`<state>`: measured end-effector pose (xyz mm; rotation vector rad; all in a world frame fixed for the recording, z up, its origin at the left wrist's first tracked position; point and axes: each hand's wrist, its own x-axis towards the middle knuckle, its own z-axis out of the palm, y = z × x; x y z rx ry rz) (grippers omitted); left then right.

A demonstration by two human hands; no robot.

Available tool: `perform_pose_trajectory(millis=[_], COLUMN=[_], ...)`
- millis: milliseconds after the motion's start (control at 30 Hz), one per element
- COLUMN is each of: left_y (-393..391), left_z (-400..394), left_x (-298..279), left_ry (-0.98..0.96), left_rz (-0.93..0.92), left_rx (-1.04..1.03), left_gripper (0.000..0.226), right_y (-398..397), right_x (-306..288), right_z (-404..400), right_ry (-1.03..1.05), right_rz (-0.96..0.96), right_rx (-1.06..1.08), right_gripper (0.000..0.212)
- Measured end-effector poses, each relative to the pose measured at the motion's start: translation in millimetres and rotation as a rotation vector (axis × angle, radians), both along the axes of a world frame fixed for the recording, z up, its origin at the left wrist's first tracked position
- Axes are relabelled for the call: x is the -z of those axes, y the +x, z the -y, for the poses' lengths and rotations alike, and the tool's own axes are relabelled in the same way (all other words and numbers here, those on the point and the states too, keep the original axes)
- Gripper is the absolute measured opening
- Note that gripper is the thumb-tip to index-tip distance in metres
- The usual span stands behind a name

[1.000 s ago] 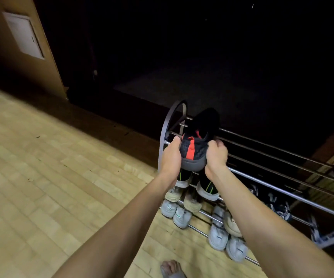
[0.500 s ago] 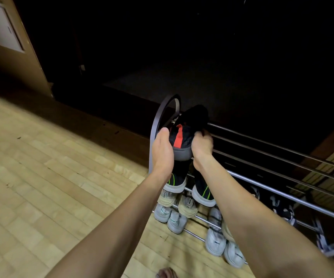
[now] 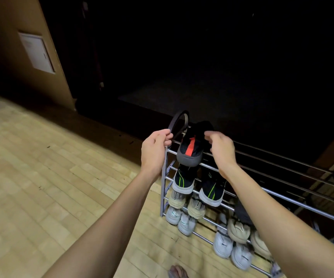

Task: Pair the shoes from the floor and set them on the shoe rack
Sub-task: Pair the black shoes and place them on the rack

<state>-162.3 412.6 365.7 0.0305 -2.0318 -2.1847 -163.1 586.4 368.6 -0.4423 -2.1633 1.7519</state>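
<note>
A black shoe (image 3: 192,146) with a red stripe lies on the top bars of the rack (image 3: 266,169), at its left end, heel toward the camera. The left hand (image 3: 155,152) and right hand (image 3: 221,146) flank it, fingers loosely curled, each grip empty and clear of the shoe. Lower tiers hold more shoes.

We've got bare forearms here, no sleeves, no watch or rings on either the left hand (image 3: 155,152) or the right hand (image 3: 221,150). Down at the bottom edge our bare toes (image 3: 177,271) poke out of what looks like a sandal.
</note>
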Motion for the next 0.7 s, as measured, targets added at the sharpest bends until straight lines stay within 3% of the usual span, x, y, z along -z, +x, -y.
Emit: perform_pose_trajectory(millis=[167,367,700], left_y=[66.5,162.5,313.7], left_z=[44.0,103.0,202.8], left_x=[-49.7,-89.3,-98.0], left_ry=[0.013,0.015,-0.002], left_rz=[-0.114,-0.204,-0.142], left_rx=[-0.071,-0.121,-0.323], left_gripper=[0.026,0.027,0.025], right_y=[60.7,141.8,248.6], right_x=[-66.5,-122.8,-147.8], right_z=[27.1,70.9,149.2], right_ry=[-0.162,-0.054,-0.017], right_rz=[-0.087,-0.217,-0.270], right_rx=[-0.168,-0.383,-0.641], right_gripper=[0.025,0.038,0.043])
